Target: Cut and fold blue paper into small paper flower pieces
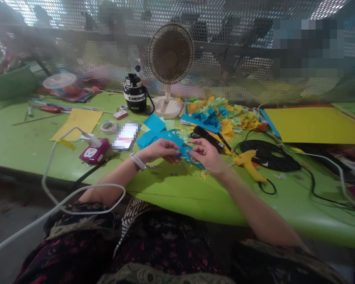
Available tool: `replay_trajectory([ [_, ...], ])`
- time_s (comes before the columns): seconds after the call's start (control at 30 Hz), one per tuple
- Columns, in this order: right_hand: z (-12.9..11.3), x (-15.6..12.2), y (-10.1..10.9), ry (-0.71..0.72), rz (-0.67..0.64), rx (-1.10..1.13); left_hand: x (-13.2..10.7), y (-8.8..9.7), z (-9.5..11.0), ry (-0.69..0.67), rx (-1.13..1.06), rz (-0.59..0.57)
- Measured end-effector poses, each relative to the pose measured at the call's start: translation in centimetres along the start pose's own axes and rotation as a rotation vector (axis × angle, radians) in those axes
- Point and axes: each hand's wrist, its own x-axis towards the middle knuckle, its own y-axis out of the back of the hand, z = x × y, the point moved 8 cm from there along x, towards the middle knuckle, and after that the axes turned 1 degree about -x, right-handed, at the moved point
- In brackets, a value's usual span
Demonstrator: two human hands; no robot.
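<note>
Left hand [161, 150] and right hand [205, 156] pinched shut on blue paper [187, 154], near green surface's [162, 189] front edge; glue gun [248, 165] to right.

Left forearm [115, 173] angled in from about 7 o'clock, left hand [161, 151] palm down, fingers curled toward 3 o'clock. Right forearm [254, 205] angled in from about 5 o'clock, right hand [207, 156] turned palm up, right fingertips [191, 152] just beside the left hand's, pointing toward 9 o'clock.

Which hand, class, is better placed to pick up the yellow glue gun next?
Right, probably: the right hand sits closer to the yellow glue gun than the left hand, though both pinch blue paper.
</note>
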Motion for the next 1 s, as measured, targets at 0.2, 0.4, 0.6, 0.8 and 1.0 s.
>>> replay_trajectory([
  [0.2, 0.2, 0.0, 0.2, 0.007, 0.029, -0.004, 0.1, 0.6, 0.2, -0.012, 0.028, 0.078],
  [0.4, 1.0, 0.4, 0.4, 0.012, 0.027, 0.027, -0.2, 0.7, 0.7, -0.03, 0.032, 0.096],
  [0.6, 2.0, 1.7, 2.8, 0.049, 0.123, -0.052, 0.0, 1.9, 1.2, -0.048, 0.066, 0.123],
  [0.8, 0.8, 3.8, 8.3, 0.197, 0.425, -0.59, 0.4, 3.7, 1.3, -0.039, 0.071, 0.143],
  [1.0, 3.8, 6.5, 8.6, -0.057, 0.204, -0.96, -0.5, 4.5, 0.9, 0.028, 0.047, 0.161],
])
